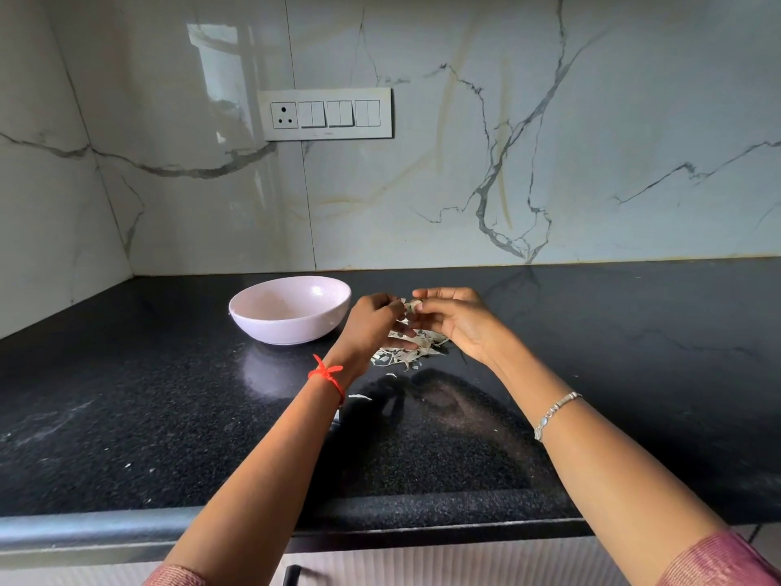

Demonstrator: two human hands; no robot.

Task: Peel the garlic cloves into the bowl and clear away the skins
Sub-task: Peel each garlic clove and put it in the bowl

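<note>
A: Where are the hands?
B: Mid-frame, fingertips meeting: left hand and right hand, both curled, pinching one garlic piece between them.
A: Arms?
B: Both forearms reach up from the bottom edge, converging.

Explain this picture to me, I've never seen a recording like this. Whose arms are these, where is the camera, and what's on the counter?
There is no machine here. A person wears a camera on the head, looking forward and down, so you see their own two arms. This is the only view. The left hand, with a red thread at its wrist, and the right hand, with a silver bracelet, both pinch a small garlic clove at their fingertips, apparently peeling it. Below the hands, papery skins lie in a pile on the black counter. A pale pink bowl stands to the left of the hands.
</note>
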